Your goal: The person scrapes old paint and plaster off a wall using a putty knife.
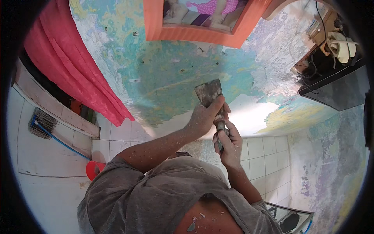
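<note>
A paint scraper point(207, 92) with a wide, worn metal blade is held in both hands in front of my chest, blade pointing up and away. My right hand point(230, 143) wraps round its handle. Higher up, my left hand point(205, 117) grips the base of the blade, thumb lying along the metal. Beyond the blade stands a wall point(163, 74) with patchy, peeling green, blue and yellow paint. Low on it is a bare whitish area point(245, 115). Whether the blade touches the wall, I cannot tell. Paint flakes dot my forearms and shirt.
An orange-framed picture point(202, 37) hangs above. A pink curtain point(74, 70) drapes at the left, near a brush with a blue handle point(44, 123) and a red bucket point(94, 169). At the right are a dark cabinet point(337, 89) and loose cables. White tiles point(269, 156) cover the floor.
</note>
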{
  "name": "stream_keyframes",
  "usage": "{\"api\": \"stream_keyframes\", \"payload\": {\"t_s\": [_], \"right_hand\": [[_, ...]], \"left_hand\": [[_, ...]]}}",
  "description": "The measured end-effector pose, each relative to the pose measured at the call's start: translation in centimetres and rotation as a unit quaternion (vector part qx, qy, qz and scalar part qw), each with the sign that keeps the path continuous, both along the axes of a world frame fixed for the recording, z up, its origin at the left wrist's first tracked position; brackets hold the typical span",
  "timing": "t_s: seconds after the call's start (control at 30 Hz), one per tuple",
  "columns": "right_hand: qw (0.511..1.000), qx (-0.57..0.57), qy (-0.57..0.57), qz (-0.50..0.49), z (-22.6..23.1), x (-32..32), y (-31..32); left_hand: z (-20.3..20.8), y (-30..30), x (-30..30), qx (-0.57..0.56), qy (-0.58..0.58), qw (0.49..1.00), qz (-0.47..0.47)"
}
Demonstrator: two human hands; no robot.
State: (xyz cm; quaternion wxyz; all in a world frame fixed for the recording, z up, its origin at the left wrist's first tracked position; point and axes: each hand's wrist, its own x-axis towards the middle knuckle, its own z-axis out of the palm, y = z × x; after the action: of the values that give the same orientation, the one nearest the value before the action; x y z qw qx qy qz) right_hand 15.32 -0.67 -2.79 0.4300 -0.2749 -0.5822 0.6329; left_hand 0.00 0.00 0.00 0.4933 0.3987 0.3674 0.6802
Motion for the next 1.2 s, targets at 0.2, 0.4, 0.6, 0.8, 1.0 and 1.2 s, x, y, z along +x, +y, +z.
{"api": "stream_keyframes", "payload": {"t_s": [0.2, 0.4, 0.6, 0.8, 1.0, 1.2], "right_hand": [[0.997, -0.039, -0.061, -0.019, 0.8, -3.5, -0.1], [0.994, -0.031, -0.086, -0.057, -0.3, -5.1, -0.4], [0.997, 0.022, -0.052, -0.058, 0.4, -7.1, 1.5], [0.995, 0.037, -0.064, -0.068, 0.6, -7.7, 1.5], [0.995, 0.020, -0.066, -0.072, 0.1, -7.0, -0.7], [0.993, 0.043, -0.079, -0.071, 0.0, -8.1, 1.2]], "left_hand": [[0.2, 0.8, -2.9, -0.054, 0.037, 0.997, 0.027], [-0.5, 1.7, -3.7, -0.025, -0.002, 0.998, 0.059], [1.1, 3.1, -5.5, -0.014, 0.059, 0.996, 0.067], [1.8, 3.3, -6.3, -0.008, -0.034, 0.999, 0.039], [-0.2, 1.7, -5.0, -0.025, -0.037, 0.998, 0.035], [1.1, 2.5, -6.2, -0.025, -0.012, 0.998, 0.052]]}}
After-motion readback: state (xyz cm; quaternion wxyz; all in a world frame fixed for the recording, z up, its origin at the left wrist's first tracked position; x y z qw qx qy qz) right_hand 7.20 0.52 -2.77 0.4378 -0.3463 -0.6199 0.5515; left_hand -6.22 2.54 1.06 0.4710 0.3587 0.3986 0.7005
